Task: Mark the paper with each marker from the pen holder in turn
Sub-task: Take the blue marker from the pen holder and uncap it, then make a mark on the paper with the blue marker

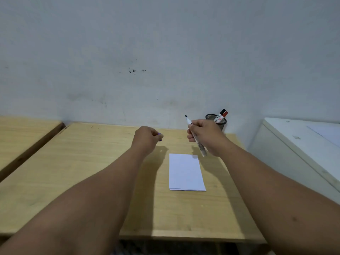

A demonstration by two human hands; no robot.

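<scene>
Over on the left, the left hand (147, 138) is curled nearly closed above the pale wooden table (77, 172), pinching a small dark blue cap (160, 137) at its fingertips. Centre stage, the white rectangular sheet of paper (185, 172) lies flat and, from here, unmarked. Just beyond it the right hand (204, 135) grips the uncapped white-barrelled marker (193, 135), tip pointing up. It needs turning tip-down, I reckon, then a light stroke on the paper. Far right, the black mesh pen holder (220, 123) by the wall holds two more markers (221, 115).
</scene>
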